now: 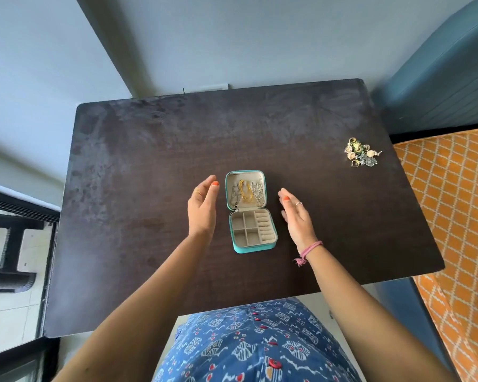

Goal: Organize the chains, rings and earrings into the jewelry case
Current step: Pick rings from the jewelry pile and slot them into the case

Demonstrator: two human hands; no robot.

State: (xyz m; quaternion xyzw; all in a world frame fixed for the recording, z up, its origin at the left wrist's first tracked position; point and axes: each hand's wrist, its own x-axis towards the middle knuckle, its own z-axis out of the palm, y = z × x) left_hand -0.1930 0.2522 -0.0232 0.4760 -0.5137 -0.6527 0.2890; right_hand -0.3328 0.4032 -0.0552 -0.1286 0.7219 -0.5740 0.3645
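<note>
A small teal jewelry case [233,242] lies open in the middle of the dark table. Its lid [227,188] is folded back flat and holds silver and gold chains [246,192]. The beige base has square compartments [244,228] and ring rolls [265,226], all bare. My left hand [202,208] hovers just left of the case with fingers straight. My right hand [297,216] hovers just right of it, also with straight fingers, holding nothing. A pile of rings and earrings [361,155] sits far to the right on the table.
The dark wooden table [149,188] stands against a grey wall. A blue sofa [439,78] and an orange patterned cover [452,202] lie beyond its right edge. A black frame [11,244] stands at the left.
</note>
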